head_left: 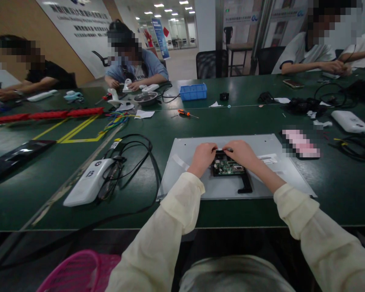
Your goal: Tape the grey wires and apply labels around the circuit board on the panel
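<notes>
A green circuit board (226,166) sits in a black frame (246,183) with an arm reaching toward me at its near right. It rests on a light grey panel (179,182). My left hand (202,156) is closed at the frame's far left corner, its fingertips pinching the edge. Opposite it, my right hand (240,152) pinches the far right part of the same edge. The fingertips of both hands are close together, and the exact grip points are partly hidden behind the knuckles. A white label (269,158) lies on the panel under my right wrist.
A white power bank (89,182) with black cables lies left of the panel, and a pink phone (301,144) to its right. Beyond are an orange screwdriver (185,113) and a blue basket (193,92). Several people sit across the green table (134,221). A pink basket (76,271) stands below.
</notes>
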The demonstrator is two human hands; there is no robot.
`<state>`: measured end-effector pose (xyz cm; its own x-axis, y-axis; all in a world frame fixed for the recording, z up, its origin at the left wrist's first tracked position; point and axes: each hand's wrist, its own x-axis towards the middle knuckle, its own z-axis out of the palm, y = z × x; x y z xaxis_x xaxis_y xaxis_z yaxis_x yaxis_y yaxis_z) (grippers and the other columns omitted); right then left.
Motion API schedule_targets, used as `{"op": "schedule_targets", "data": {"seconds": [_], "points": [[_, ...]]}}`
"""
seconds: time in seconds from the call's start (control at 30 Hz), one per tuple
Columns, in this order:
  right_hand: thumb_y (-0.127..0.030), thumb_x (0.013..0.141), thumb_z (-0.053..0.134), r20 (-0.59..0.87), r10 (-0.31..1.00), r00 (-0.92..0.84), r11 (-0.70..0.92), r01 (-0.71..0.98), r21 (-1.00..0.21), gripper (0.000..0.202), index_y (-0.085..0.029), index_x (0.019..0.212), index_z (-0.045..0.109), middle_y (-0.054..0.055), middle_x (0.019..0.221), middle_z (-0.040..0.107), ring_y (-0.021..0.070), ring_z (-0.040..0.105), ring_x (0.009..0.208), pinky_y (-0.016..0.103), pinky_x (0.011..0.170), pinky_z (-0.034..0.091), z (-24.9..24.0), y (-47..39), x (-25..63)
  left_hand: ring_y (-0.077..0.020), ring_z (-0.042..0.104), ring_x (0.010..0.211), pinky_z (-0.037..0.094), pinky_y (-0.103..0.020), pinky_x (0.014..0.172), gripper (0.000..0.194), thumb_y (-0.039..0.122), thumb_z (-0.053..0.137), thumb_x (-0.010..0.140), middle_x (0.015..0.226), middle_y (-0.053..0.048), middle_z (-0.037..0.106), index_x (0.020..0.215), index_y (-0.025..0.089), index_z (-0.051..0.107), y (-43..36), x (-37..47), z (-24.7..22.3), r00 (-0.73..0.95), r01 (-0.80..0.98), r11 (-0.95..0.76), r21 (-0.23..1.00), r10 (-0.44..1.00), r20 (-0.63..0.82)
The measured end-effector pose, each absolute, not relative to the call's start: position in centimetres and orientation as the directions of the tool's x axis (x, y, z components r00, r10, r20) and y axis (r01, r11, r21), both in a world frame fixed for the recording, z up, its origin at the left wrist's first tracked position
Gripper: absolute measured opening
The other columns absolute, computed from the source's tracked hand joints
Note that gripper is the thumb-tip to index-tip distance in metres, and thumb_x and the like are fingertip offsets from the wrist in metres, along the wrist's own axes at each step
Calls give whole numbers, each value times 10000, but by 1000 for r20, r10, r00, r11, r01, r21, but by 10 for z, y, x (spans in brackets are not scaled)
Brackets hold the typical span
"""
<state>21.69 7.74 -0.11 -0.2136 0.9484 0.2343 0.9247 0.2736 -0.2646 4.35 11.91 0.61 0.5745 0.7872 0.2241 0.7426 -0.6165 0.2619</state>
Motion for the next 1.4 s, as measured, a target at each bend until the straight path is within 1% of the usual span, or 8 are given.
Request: {"op": "schedule_targets", "data": {"seconds": [0.17,0.3,0.47,0.6,0.8,1.0,1.23,1.4], "points": [[-233,867,513,223,953,-205,267,916,-298,260,-190,1042,700,79,1056,706,231,626,988,319,838,452,-2,78,218,-196,641,922,463,-286,846,255,138,494,839,969,-54,716,979,200,697,118,44,7,575,750,-609,256,793,203],[-249,862,526,227,947,-228,291,909,-300,275,-185,1080,681,87,1071,700,235,619,1004,324,846,449,-2,77,218,-203,641,926,464,-299,850,255,136,489,839,974,-56,712,981,200,690,117,44,8,588,745,-625,235,781,212],[-250,876,517,251,931,-266,329,910,-252,238,-197,1025,694,79,1024,705,229,623,960,310,792,447,1,76,213,-206,643,926,466,-302,848,253,142,481,841,965,-56,712,980,199,684,117,45,7,588,751,-625,213,780,215],[-206,905,469,231,930,-286,338,911,-234,251,-197,988,705,79,1003,704,214,617,963,295,804,430,1,76,209,-203,638,945,463,-298,858,257,141,481,839,983,-53,711,993,199,679,117,45,6,591,749,-629,211,777,219],[-207,917,460,234,940,-248,304,921,-244,251,-187,996,697,85,999,704,210,616,953,291,803,422,-1,80,210,-206,642,915,465,-301,829,242,147,484,834,956,-49,714,963,201,681,118,45,4,599,737,-647,193,758,258],[-215,921,464,248,937,-246,308,916,-256,238,-187,992,690,82,998,699,208,615,939,289,793,422,-3,81,210,-205,643,907,462,-298,818,241,152,477,838,949,-43,715,954,205,682,118,44,5,599,740,-647,186,759,254],[-220,932,441,314,929,-194,288,914,-287,260,-174,995,689,94,1016,699,211,612,976,297,829,426,-2,83,211,-205,639,922,457,-301,843,245,147,477,842,961,-50,708,971,209,675,117,45,6,593,747,-638,186,766,247],[-194,897,489,251,932,-261,329,901,-285,232,-193,993,700,81,1011,705,207,619,963,296,828,431,-3,83,213,-204,633,928,461,-302,847,228,149,480,850,961,-68,698,972,193,667,116,46,6,588,759,-628,169,774,234]]}}
